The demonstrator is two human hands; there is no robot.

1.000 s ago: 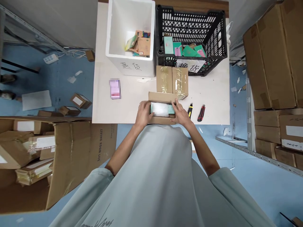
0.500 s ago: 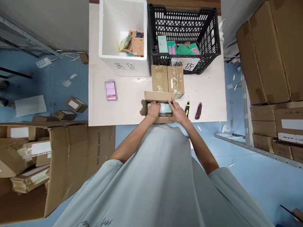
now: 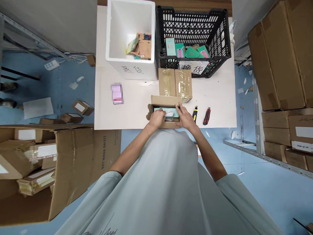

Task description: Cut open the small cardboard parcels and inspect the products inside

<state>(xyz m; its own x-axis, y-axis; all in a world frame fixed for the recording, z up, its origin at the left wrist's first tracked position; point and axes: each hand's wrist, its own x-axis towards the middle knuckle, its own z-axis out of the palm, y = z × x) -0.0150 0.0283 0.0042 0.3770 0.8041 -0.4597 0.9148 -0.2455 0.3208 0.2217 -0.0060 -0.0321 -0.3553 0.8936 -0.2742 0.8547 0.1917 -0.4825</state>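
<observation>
Bench (image 3: 137, 107): white top; foam box (image 3: 151, 70) towards 11 o'clock, black crate (image 3: 217, 63) towards 1.
Open carton (image 3: 163, 100): at the 6 o'clock edge, flaps spread; green box (image 3: 175, 113) inside, not yet out.
Left hand (image 3: 157, 118): fingers curled in the carton, apparently pinching white wrap (image 3: 169, 114).
Right hand (image 3: 186, 118): gripping the carton's 3 o'clock end.
Taped cartons (image 3: 167, 81): just beyond, towards 12, apparently unopened.
Cutters (image 3: 206, 116): 3 o'clock, unheld.

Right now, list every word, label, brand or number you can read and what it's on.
"退货": white bin.
"换货": paper sign on crate.
"LIVING ROOM LIFE": big carton.
Too small or blurred: second line on that carton, shirt script, labels on right-hand boxes, parcel labels in carton, pixelated pink item.
Nothing legible: green pack in open box.
</observation>
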